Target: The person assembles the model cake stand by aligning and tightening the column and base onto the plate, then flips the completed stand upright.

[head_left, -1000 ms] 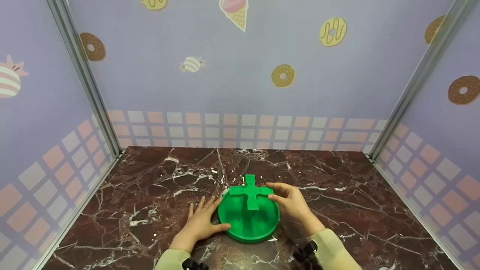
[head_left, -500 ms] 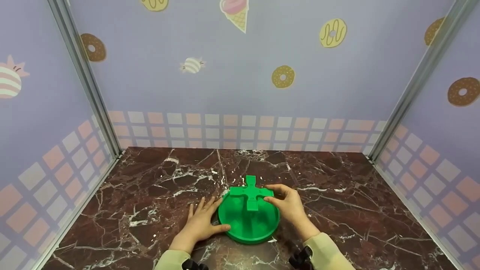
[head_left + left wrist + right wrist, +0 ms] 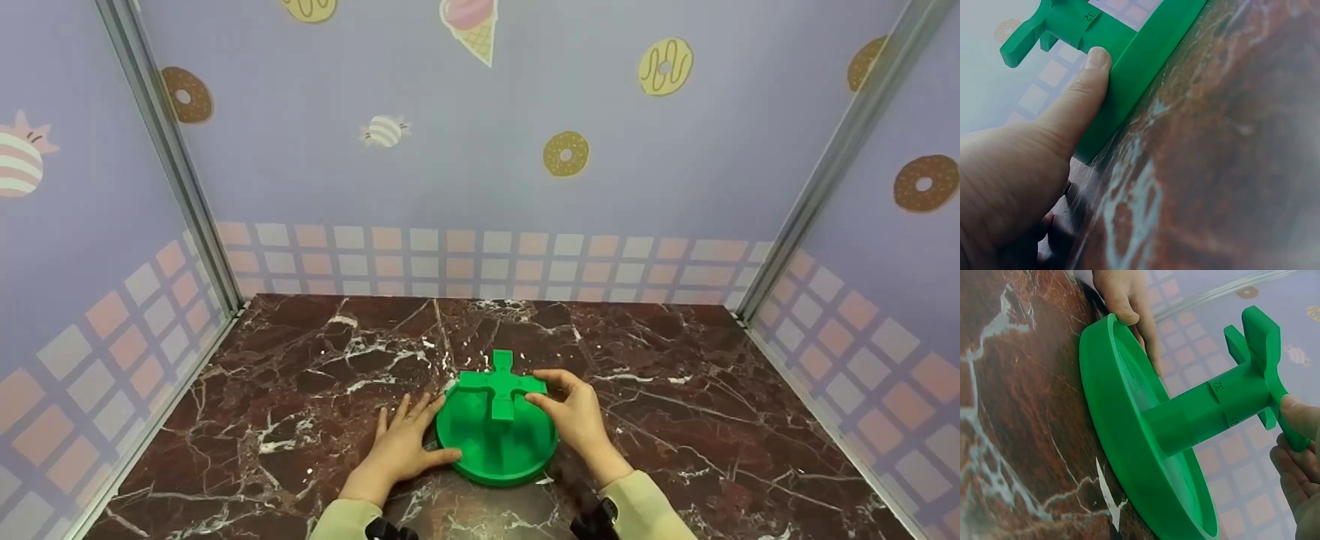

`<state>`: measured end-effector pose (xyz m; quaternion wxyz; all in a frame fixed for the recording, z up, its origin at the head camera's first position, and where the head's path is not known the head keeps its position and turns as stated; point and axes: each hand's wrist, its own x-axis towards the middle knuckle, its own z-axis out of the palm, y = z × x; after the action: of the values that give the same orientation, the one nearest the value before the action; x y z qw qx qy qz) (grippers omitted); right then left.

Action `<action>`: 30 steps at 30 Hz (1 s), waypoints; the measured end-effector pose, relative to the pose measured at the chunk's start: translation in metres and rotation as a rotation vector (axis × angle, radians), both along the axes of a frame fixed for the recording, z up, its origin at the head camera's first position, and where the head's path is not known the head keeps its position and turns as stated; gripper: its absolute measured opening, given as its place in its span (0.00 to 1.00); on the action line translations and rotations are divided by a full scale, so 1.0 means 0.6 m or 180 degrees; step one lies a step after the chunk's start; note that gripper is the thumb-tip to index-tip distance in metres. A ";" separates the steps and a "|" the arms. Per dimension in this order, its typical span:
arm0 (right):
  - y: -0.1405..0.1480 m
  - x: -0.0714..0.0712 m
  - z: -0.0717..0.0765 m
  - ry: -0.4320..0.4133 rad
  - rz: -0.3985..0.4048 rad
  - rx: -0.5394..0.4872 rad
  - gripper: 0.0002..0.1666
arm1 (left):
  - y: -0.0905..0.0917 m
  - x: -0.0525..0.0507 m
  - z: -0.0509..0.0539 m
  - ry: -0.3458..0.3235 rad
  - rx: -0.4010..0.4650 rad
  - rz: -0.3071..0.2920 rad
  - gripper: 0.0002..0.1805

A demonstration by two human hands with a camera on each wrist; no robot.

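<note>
A green plastic round base with a raised rim (image 3: 501, 478) lies on the tabletop. From its middle rises a stepped post (image 3: 1196, 413) marked with numbers such as 32. A four-armed cross handle (image 3: 502, 385) tops that post. My left hand (image 3: 405, 447) rests at the left side of the base, fingers spread and straight, thumb on the rim. My right hand (image 3: 581, 416) pinches the right arm of the cross between thumb and fingers. The left wrist view shows the left thumb (image 3: 1081, 90) pressed against the rim; the other fingers are mostly hidden there.
The table (image 3: 300, 420) has a dark red marbled top with white veins. Small pale specks lie around the base. Panels printed with sweets (image 3: 480, 172) close off the back and both sides, joined by metal posts (image 3: 176, 161) at the corners.
The cross has turned slightly clockwise as seen from above. My right hand and wrist have shifted a little left, the thumb along the cross arm. My left hand stays in place.
</note>
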<state>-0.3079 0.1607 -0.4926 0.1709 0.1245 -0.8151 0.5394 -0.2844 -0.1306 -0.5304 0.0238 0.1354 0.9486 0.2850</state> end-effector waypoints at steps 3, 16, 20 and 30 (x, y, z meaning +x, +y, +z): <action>-0.001 0.003 0.001 0.0031 -0.0014 0.0011 0.21 | 0.001 0.001 -0.001 0.0002 0.0000 0.0004 0.57; -0.010 0.010 -0.003 0.0183 -0.0209 -0.0006 0.21 | 0.002 0.002 0.001 0.0009 -0.0008 0.0015 0.57; -0.011 0.011 -0.003 0.0213 -0.0225 0.0010 0.21 | 0.002 0.003 0.002 0.0045 -0.0025 0.0020 0.57; -0.014 0.012 -0.007 0.0210 -0.0260 -0.0009 0.21 | 0.002 0.002 0.000 0.0047 -0.0049 0.0039 0.57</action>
<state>-0.3008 0.1520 -0.4967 0.2197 0.1086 -0.8126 0.5287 -0.2831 -0.1293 -0.5305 0.0161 0.1315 0.9517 0.2769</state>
